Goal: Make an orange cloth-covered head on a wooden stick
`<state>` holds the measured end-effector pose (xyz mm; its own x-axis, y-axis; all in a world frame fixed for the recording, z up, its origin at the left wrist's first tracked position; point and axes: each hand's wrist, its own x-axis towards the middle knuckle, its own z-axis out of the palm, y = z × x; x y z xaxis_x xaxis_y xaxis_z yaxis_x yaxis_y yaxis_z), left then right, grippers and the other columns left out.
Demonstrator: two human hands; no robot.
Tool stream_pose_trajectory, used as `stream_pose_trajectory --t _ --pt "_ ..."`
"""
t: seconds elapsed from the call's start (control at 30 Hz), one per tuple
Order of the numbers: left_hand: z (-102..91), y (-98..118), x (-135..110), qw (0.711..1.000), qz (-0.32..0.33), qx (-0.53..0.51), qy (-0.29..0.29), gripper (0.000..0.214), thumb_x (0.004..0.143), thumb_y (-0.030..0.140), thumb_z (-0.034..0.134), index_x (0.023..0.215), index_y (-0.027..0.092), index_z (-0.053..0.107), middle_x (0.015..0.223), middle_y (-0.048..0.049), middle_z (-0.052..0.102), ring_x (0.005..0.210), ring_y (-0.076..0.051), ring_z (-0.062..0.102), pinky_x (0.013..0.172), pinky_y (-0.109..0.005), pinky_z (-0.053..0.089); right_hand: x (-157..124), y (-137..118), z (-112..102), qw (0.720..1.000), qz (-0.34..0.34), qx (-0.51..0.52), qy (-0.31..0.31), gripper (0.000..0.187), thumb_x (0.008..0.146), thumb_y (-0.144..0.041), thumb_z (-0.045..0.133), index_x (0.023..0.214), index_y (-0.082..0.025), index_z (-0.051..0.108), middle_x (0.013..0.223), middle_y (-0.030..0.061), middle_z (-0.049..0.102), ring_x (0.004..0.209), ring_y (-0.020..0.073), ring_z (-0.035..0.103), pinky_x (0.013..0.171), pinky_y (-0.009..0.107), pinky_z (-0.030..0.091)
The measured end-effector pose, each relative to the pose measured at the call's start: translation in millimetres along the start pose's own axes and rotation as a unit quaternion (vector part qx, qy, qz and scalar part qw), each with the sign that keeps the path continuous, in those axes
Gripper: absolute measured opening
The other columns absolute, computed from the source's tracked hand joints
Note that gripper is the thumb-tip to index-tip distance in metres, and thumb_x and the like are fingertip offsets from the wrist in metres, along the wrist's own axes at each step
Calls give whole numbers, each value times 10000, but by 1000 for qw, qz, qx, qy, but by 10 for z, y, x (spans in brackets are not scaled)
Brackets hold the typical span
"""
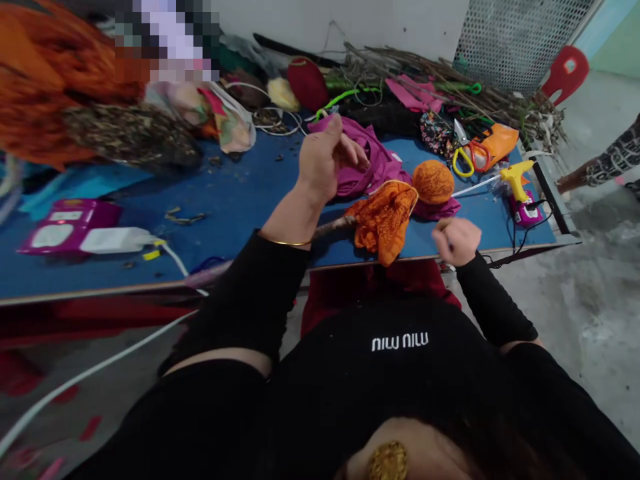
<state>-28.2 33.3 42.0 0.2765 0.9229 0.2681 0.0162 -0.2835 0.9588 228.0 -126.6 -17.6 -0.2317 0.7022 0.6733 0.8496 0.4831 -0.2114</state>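
Note:
My left hand [327,157] is raised over the table beside a bunched purple cloth [367,160], its fingers curled in. Whatever it may hold is too small to make out. Near the table's front edge my right hand [457,241] is closed in a fist, its contents hidden. Between the hands lies a gathered orange patterned cloth [383,220] with a round, stuffed-looking orange ball [433,181] at its right end. A thin pale string [416,195] circles the neck between them. A brown stick [334,228] pokes out at the cloth's left.
Scissors [465,157] and a yellow glue gun [517,177] lie on the right of the blue table [250,193]. Twigs [450,73] are heaped behind. At left are a purple box [70,227] with a white adapter and an orange cloth pile [35,87]. Another person's arm [605,160] shows at right.

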Motion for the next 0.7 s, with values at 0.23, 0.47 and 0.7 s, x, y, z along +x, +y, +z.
stream_pose_trajectory --t 0.23,0.47,0.7 --pt "487 -30 -230 879 -25 424 -216 488 788 505 744 1168 200 746 1142 -88 791 1063 -306 729 927 -376 550 656 424 315 949 305 41 -63 969 769 -569 820 1514 -97 420 1488 269 536 1392 391 554 1189 589 452" --pt "351 237 -283 862 75 496 -72 378 858 293 645 1206 171 729 1213 -130 755 1132 -320 707 949 -389 551 984 321 396 978 186 55 78 846 846 -468 742 1544 -180 362 1522 211 491 1479 341 460 1262 582 381" --pt "-195 773 -58 919 198 317 128 742 907 742 595 1388 179 647 1372 -151 701 1248 -313 677 1098 -414 516 1793 283 461 972 22 89 214 881 876 -641 651 1571 -219 309 1558 231 431 1549 392 357 1278 667 303"
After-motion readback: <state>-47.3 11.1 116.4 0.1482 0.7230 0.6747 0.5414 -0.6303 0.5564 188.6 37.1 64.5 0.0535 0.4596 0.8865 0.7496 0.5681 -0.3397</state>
